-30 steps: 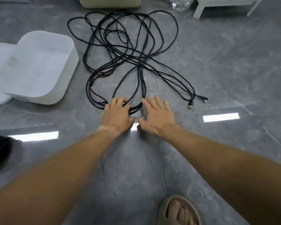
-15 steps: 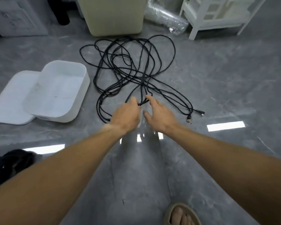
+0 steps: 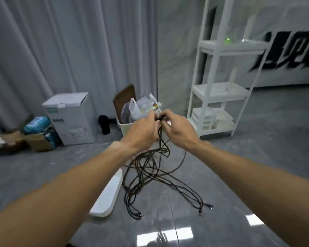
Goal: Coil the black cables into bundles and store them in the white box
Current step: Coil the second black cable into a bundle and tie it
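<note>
Now that we have raised the black cables off the floor, left hand and right hand both pinching the gathered strands, coiling can begin; loose ends trail below

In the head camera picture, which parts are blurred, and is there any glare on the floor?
Head view: edges smear, the black wall lettering is streaked and the forearms are soft; the tangled black cables and both hands, left and right, are fairly sharp; white light patches glare on the glossy grey floor.
</note>
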A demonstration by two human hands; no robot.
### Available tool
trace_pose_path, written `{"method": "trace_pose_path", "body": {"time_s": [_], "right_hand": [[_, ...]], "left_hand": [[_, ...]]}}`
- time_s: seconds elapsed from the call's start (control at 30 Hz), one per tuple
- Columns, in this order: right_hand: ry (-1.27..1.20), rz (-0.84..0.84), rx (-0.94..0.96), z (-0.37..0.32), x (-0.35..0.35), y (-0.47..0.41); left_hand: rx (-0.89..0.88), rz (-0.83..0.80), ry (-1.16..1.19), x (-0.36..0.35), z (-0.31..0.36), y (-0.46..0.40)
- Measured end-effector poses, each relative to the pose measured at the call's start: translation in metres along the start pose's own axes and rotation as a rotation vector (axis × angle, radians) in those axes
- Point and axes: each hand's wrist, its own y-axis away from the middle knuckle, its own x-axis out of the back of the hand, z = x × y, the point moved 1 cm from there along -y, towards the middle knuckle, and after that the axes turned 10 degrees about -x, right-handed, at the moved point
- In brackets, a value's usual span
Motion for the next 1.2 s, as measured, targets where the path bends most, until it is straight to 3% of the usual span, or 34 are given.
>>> {"method": "trace_pose_path", "body": {"time_s": [0.27, 0.53, 0.87, 1.2], "right_hand": [[-0.099, 0.190, 0.202, -0.158, 0.184, -0.013], [-0.166, 0.264, 0.300, -0.271, 0.314, 0.025], [-0.229, 0.330, 0.405, -0.352, 0.433, 0.082], [-0.220, 0.388, 0.500, -0.392, 0.494, 0.125]], "left_hand": [[-0.184, 0.250, -0.133, 0.201, 0.115, -0.050], [-0.295, 0.399, -0.153, 0.341, 0.225, -0.044], [-0.340, 0.564, -0.173, 0.450, 0.328, -0.020], [-0.382, 0.521, -0.025, 0.497, 0.392, 0.009]]}}
